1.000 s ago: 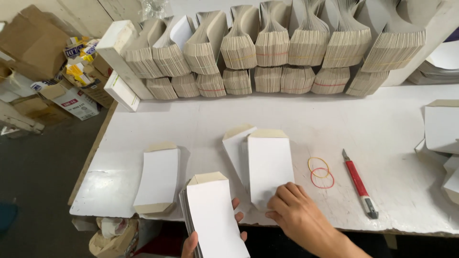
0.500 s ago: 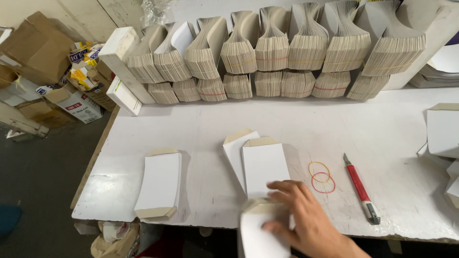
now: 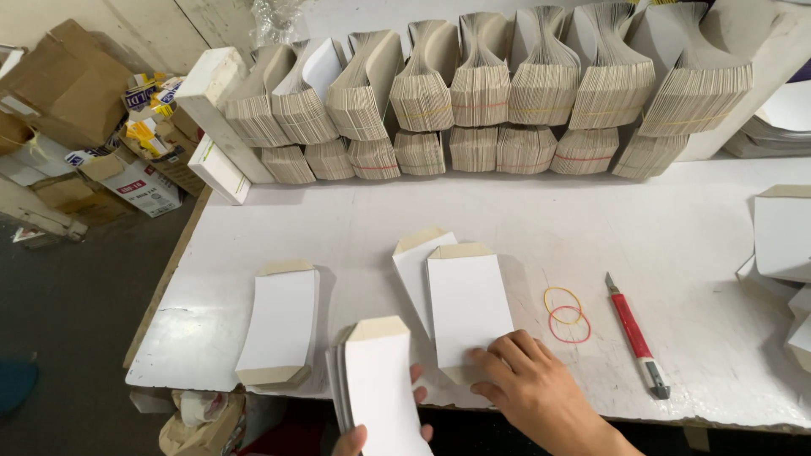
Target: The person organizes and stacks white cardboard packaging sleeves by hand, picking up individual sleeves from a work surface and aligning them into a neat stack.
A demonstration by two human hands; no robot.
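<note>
My left hand (image 3: 384,432) grips a small stack of white flat cards with tan flaps (image 3: 378,380) at the table's near edge; only fingertips show under it. My right hand (image 3: 532,384) rests with spread fingers on the near end of a white card pile (image 3: 466,302) in the middle of the table. A second white card (image 3: 414,257) lies partly under that pile, angled left. Another white pile (image 3: 279,321) lies further left.
Rows of banded card bundles (image 3: 507,93) line the far side of the white table (image 3: 591,219). Two rubber bands (image 3: 566,314) and a red utility knife (image 3: 635,331) lie right of my hand. More white cards (image 3: 781,232) sit at the right edge. Cardboard boxes (image 3: 76,127) crowd the floor at left.
The stack in my left hand dropped out of sight and came back up at the near edge. My right hand shifted from the stack back onto the middle pile.
</note>
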